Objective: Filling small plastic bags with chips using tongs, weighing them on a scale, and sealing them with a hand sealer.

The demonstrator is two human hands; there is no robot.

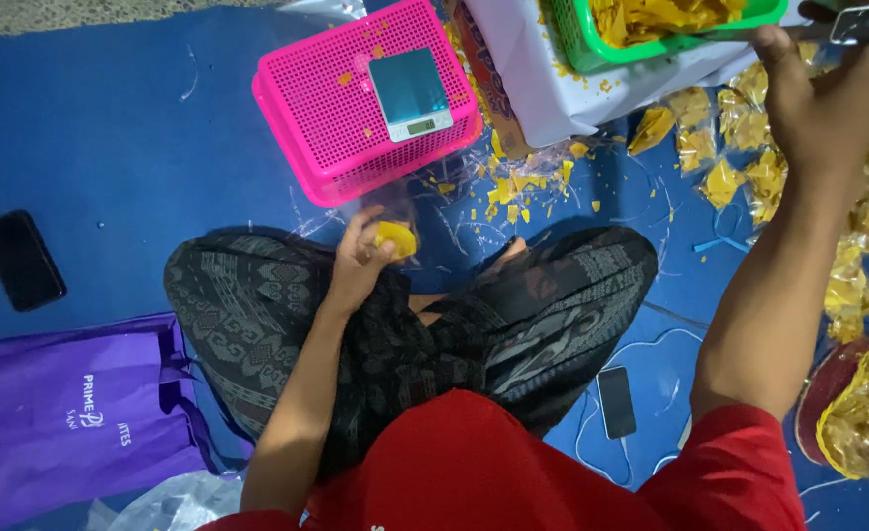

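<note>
I sit cross-legged on a blue mat. My left hand (360, 258) rests over my left knee and is shut on a small clear bag of yellow chips (396, 239). My right hand (828, 93) reaches up to the far right and grips the rim of a green basket (670, 39) filled with yellow chips. A small digital scale (412, 91) sits on an upturned pink basket (336, 118) just beyond my left hand.
Several filled chip bags (749, 167) lie on the mat at right, and loose chips (513, 187) are scattered near the pink basket. A black phone (20, 260) lies at left, another phone (616, 401) by my right knee, a purple bag (60, 413) at lower left.
</note>
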